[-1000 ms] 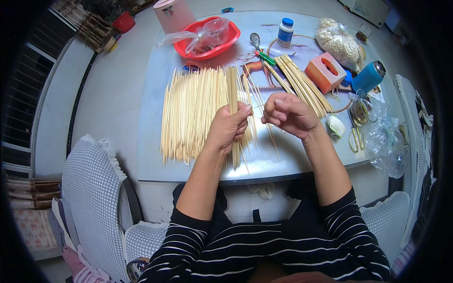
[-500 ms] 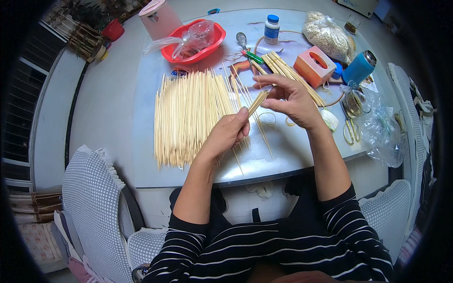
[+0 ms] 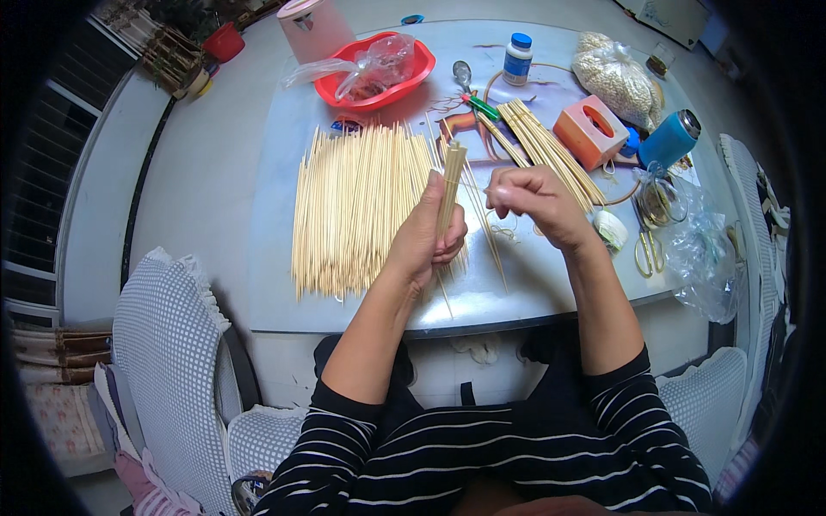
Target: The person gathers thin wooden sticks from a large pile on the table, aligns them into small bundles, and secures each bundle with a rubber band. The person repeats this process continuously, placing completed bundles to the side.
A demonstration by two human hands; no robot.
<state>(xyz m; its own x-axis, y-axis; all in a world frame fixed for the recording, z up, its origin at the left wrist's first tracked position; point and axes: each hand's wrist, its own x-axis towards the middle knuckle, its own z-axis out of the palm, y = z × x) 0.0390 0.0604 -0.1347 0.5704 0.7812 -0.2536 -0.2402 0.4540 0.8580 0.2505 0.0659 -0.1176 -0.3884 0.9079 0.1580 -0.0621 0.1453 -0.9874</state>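
Note:
My left hand [image 3: 428, 230] is closed round a small bundle of bamboo skewers [image 3: 453, 168], which stands nearly upright with its ends above the thumb. A thin strand [image 3: 475, 187], string or rubber band I cannot tell, runs from the bundle's upper part toward my right hand [image 3: 538, 202]. The fingers of that hand are pinched together on the strand, a short way right of the bundle. Behind my left hand lies a wide layer of loose bamboo skewers [image 3: 357, 206], side by side on the table. A few stray skewers [image 3: 493, 236] lie between my hands.
Tied skewer bundles [image 3: 551, 155] lie beyond my right hand, beside an orange tissue box [image 3: 590, 132]. Around the table [image 3: 370, 323] are a red basin [image 3: 422, 64], a blue bottle [image 3: 669, 139], a white roll [image 3: 611, 230], scissors [image 3: 649, 251] and plastic bags [image 3: 701, 262].
The bundle has tipped from slanting to nearly upright in my left hand. My right hand's fingers have closed from a loose curve and moved slightly down, with the strand now drawn out from the bundle.

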